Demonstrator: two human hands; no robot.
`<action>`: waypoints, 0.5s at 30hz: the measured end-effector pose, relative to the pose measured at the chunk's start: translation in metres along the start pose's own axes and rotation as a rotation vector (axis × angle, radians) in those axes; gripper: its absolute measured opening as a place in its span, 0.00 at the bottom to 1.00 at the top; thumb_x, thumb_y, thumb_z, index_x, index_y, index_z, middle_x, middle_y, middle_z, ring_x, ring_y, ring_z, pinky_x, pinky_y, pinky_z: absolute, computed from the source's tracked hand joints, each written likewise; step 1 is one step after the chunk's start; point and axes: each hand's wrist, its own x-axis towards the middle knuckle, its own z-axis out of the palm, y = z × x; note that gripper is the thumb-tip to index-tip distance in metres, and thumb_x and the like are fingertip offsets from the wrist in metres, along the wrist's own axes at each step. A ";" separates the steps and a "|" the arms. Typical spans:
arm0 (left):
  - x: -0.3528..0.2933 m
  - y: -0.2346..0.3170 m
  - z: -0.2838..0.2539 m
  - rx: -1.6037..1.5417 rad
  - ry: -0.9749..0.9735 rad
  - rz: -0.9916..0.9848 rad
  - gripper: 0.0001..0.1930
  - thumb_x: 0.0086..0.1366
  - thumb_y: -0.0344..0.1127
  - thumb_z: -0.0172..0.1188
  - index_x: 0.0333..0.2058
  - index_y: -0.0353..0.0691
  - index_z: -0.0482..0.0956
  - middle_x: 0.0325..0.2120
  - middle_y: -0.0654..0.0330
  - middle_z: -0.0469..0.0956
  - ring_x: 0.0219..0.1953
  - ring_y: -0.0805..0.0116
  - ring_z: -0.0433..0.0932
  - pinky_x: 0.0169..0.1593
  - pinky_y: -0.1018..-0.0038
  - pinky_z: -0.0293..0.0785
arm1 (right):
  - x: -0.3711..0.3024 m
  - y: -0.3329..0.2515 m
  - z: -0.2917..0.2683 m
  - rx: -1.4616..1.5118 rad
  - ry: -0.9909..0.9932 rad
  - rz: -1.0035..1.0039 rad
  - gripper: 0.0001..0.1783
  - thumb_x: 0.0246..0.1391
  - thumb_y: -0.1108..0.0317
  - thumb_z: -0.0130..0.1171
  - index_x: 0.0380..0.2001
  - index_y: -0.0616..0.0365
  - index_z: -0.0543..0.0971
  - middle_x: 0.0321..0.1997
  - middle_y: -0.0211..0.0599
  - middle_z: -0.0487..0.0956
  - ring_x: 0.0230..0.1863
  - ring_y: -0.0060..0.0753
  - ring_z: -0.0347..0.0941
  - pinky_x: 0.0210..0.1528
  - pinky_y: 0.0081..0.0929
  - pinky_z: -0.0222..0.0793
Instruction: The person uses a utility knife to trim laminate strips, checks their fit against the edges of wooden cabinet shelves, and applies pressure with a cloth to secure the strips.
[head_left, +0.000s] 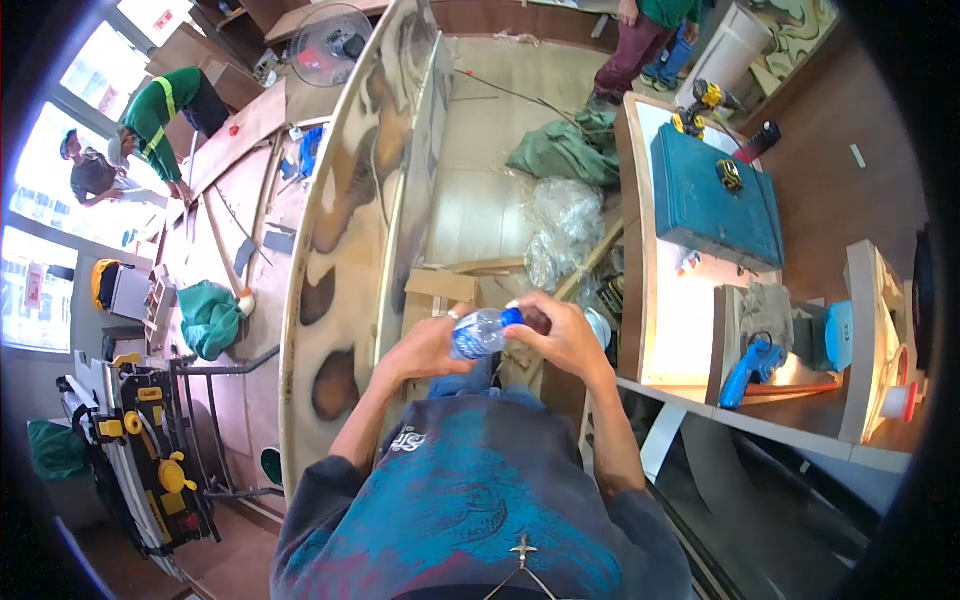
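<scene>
A small clear plastic water bottle [478, 336] with a blue cap [512, 319] is held in front of my chest, tilted with its cap end toward the right. My left hand [424, 347] is closed around the bottle's body. At the other end, the fingers and thumb of my right hand [562, 338] pinch the blue cap. From this view I cannot tell whether the cap is loose or tight on the neck. Below the hands is the front of my dark printed shirt [490, 490].
On my left stands a patterned panel [345, 200]. Ahead lie a cardboard box [440, 286], crumpled clear plastic [565, 225] and a green cloth [570, 150]. The right-hand bench carries a teal case [715, 195], a yellow drill [708, 98] and a blue tool [750, 370]. Other people work beyond.
</scene>
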 end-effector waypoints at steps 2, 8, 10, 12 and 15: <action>0.022 -0.006 -0.010 0.067 -0.015 0.041 0.39 0.46 0.40 0.70 0.59 0.40 0.66 0.38 0.43 0.81 0.44 0.43 0.80 0.48 0.58 0.74 | 0.007 0.002 -0.009 -0.015 0.008 0.083 0.23 0.49 0.62 0.73 0.46 0.59 0.79 0.34 0.35 0.78 0.33 0.26 0.72 0.34 0.28 0.68; 0.094 -0.053 -0.052 -0.007 -0.098 0.185 0.37 0.46 0.39 0.68 0.56 0.40 0.65 0.33 0.43 0.81 0.39 0.39 0.80 0.43 0.55 0.74 | 0.083 0.029 -0.027 -0.031 -0.014 -0.242 0.21 0.50 0.71 0.71 0.47 0.61 0.77 0.44 0.37 0.77 0.38 0.28 0.77 0.43 0.27 0.73; 0.131 -0.065 -0.069 -0.011 -0.101 0.185 0.37 0.46 0.40 0.69 0.56 0.40 0.67 0.35 0.45 0.80 0.41 0.42 0.80 0.45 0.57 0.74 | 0.117 0.038 -0.038 -0.077 -0.016 -0.240 0.23 0.50 0.72 0.71 0.49 0.63 0.76 0.48 0.40 0.77 0.42 0.30 0.78 0.46 0.28 0.75; 0.168 -0.078 -0.089 -0.005 -0.132 0.158 0.37 0.46 0.41 0.69 0.56 0.40 0.67 0.37 0.46 0.80 0.42 0.44 0.80 0.46 0.59 0.74 | 0.153 0.037 -0.050 -0.089 0.044 -0.192 0.23 0.50 0.72 0.71 0.49 0.64 0.76 0.46 0.41 0.78 0.41 0.30 0.79 0.44 0.28 0.75; 0.250 -0.096 -0.132 0.050 -0.219 0.137 0.37 0.46 0.42 0.70 0.56 0.41 0.67 0.39 0.47 0.80 0.44 0.46 0.80 0.46 0.58 0.74 | 0.229 0.072 -0.067 -0.141 0.005 0.100 0.22 0.51 0.68 0.71 0.47 0.62 0.75 0.38 0.40 0.81 0.34 0.29 0.79 0.34 0.28 0.72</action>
